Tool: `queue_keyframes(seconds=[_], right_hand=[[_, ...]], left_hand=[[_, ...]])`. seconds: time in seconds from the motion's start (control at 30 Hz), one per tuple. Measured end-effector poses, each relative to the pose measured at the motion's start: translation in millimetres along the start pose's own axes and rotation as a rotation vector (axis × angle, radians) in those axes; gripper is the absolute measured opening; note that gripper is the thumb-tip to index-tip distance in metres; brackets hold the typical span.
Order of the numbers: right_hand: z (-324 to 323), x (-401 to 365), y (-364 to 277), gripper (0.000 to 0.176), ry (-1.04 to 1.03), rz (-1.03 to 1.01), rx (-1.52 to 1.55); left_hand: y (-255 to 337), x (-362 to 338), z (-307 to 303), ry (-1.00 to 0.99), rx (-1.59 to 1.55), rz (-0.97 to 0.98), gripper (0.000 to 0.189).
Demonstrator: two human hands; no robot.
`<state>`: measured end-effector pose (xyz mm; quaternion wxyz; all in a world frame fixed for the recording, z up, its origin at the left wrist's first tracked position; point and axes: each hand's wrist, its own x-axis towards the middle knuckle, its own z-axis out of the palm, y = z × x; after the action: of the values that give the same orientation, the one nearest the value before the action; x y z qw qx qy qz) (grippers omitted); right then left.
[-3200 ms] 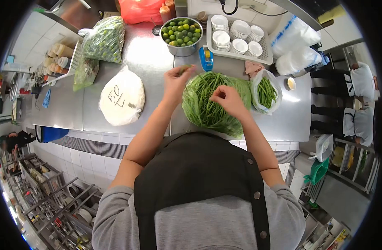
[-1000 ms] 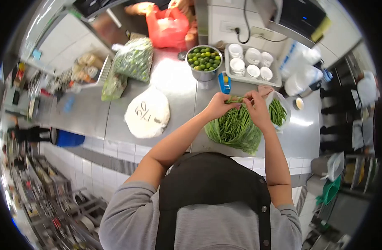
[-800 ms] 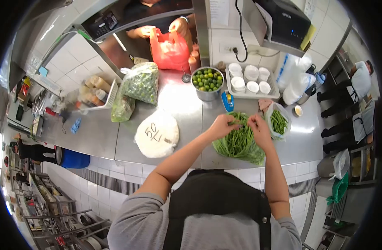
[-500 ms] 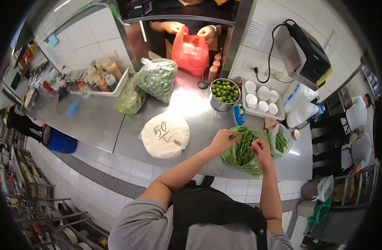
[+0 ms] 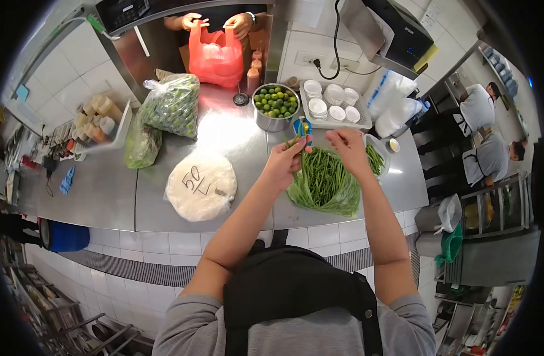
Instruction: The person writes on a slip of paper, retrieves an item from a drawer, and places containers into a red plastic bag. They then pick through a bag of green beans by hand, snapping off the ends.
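Observation:
My left hand is closed on a few green beans, whose ends poke up past its fingers. Just beyond it stands a blue tape dispenser, partly covered by the beans and fingers. My right hand hovers over the right side of the pile, fingers pinched together; whatever they hold, if anything, I cannot make out. Below both hands, a heap of green beans lies in an opened green plastic bag. Some more beans sit in a clear bag to the right, partly behind my right wrist.
A wrapped white round pack marked 50 lies to the left, with bagged greens behind it. A pot of limes and a basket of white lidded cups stand at the back. Across the counter, another person's hands hold a red bag.
My left hand has turned upward and moved away from the pile toward the tape dispenser, carrying beans. My right hand has moved to the pile's far right side. The view has shifted.

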<state>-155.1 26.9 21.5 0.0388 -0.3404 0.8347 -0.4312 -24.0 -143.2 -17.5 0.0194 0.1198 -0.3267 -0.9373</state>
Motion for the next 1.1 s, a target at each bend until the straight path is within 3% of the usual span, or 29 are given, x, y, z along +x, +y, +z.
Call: queue_keyframes(seconds=[0.1,0.23,0.27,0.33,0.4,0.47,0.53,0.7,0.9,1.0,1.03,1.1], right_hand=[[10.0,11.0,-31.1,0.025,0.064,-0.042,0.305],[0.3,23.8,-18.6,0.015,-0.054,0.111,0.230],[0.4,24.2,-4.2,0.014,-0.036,0.006,0.179],[6.6,13.2,25.9,0.012,-0.018,-0.179,0.044],[9.5,-4.6,50.7,0.011,-0.070,-0.279,-0.113],[20.2,-23.9,84.1,0.012,-0.155,-0.280,-0.140],[28.0,-30.6,109.4,0.012,-0.182,-0.265,-0.121],[24.2,-8.9,149.0,0.016,-0.330,-0.106,-0.235],[13.2,14.8,142.3,0.018,-0.832,0.080,0.047],[12.2,26.4,132.6,0.034,-0.898,0.290,0.563],[8.5,27.9,126.8,0.035,-0.910,0.291,0.638],[-0.2,35.3,107.9,0.037,-0.918,0.295,0.785]], left_hand=[[-5.0,7.6,11.5,-0.002,0.056,-0.018,0.023],[-26.7,16.1,26.6,0.062,0.247,0.005,0.020],[-32.5,18.1,28.3,0.074,0.297,0.013,0.019],[-57.7,23.6,18.0,0.074,0.583,0.238,0.014],[-76.8,28.0,3.1,0.148,0.852,0.153,0.018],[-96.6,30.7,-9.8,0.137,0.916,-0.023,0.021],[-130.1,38.6,-31.2,0.099,0.851,-0.015,0.019],[-107.5,31.6,0.2,0.005,0.781,-0.076,0.019],[-76.7,41.4,4.4,0.279,0.572,0.070,0.020],[-67.6,47.6,7.8,0.349,0.465,0.174,0.020],[-60.5,44.7,16.4,0.387,0.425,0.135,0.020],[-69.4,58.2,5.5,0.381,0.407,0.235,0.020]])
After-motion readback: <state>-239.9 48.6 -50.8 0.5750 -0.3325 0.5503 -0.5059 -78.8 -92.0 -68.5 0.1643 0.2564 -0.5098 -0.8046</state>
